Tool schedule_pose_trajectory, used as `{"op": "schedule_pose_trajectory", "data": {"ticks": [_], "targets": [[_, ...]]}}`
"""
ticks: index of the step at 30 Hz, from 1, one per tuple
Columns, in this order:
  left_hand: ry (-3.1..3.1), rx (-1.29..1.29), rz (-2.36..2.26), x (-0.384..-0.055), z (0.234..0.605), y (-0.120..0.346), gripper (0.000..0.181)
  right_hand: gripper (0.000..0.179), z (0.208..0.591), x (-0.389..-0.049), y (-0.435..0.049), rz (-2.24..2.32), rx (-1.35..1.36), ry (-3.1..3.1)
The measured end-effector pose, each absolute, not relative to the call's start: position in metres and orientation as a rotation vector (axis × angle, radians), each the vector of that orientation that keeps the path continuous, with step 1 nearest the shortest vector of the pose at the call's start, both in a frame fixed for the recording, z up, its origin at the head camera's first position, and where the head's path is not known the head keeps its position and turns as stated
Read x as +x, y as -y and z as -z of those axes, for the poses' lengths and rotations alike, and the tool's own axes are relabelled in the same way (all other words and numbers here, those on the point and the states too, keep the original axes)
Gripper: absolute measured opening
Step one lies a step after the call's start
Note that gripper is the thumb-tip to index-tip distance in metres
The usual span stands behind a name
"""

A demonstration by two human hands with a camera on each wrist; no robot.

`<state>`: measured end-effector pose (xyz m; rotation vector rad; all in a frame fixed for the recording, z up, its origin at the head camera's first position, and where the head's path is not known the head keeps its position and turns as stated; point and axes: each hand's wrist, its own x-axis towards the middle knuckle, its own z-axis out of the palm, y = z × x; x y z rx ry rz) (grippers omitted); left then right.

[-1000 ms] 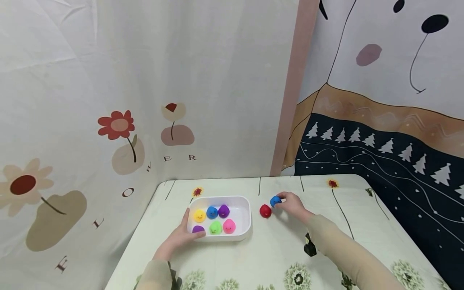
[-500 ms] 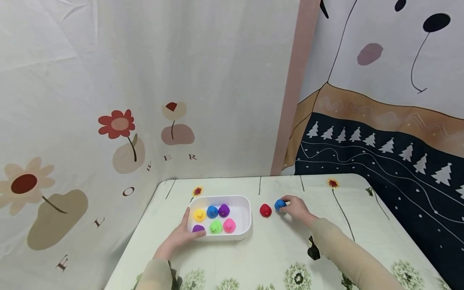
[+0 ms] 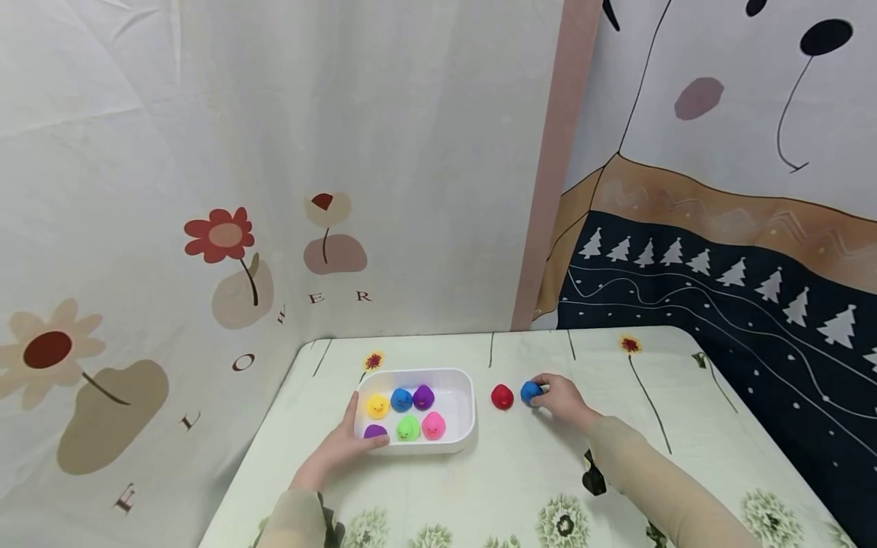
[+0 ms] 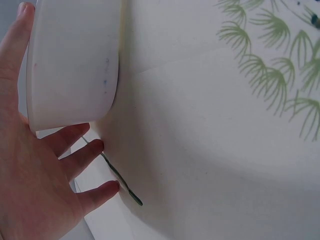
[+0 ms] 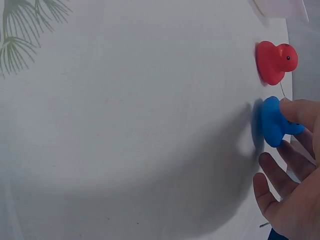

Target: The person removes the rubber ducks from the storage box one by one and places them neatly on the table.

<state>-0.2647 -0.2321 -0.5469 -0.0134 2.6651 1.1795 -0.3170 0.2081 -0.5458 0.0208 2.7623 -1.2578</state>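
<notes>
My left hand (image 3: pixel 342 447) holds the near left corner of a white plastic tub (image 3: pixel 467 403), thumb at the near rim and fingers along the left end. Inside the tub sit several small toy ducks: yellow (image 3: pixel 377 406), blue (image 3: pixel 401 399), green (image 3: pixel 408 428), pink (image 3: pixel 434 426) and two purple, one (image 3: pixel 423 397) at the back, another partly hidden behind the near wall. To the right, my right hand (image 3: pixel 563 397) pinches another blue rubber duck (image 5: pixel 272 122) between thumb and fingers, at or just above the tabletop. A red rubber duck (image 5: pixel 272 62) stands beside it, apart from the hand.
A pale cloth printed with flowers covers the table (image 3: pixel 507 472). Behind it hangs a light curtain (image 3: pixel 438 190), with a dark patterned fabric (image 3: pixel 685 289) at the right. The tub's end lies left of the red duck.
My right hand has moved the blue duck slightly right and toward me, from behind the red duck to beside it. The left hand and tub stay where they were.
</notes>
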Motion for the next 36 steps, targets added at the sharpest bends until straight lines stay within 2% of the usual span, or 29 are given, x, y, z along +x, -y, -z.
{"op": "schedule_pose_trajectory", "data": {"ticks": [26, 36], "targets": [[-2.662, 0.005, -1.187, -0.264, 0.547, 0.233, 0.12, 0.037, 0.54, -0.317, -0.213, 1.277, 0.036, -2.76], [-2.667, 0.005, -1.17, -0.262, 0.544, 0.232, 0.12, 0.036, 0.521, -0.327, -0.185, 1.371, -0.043, -2.736]]}}
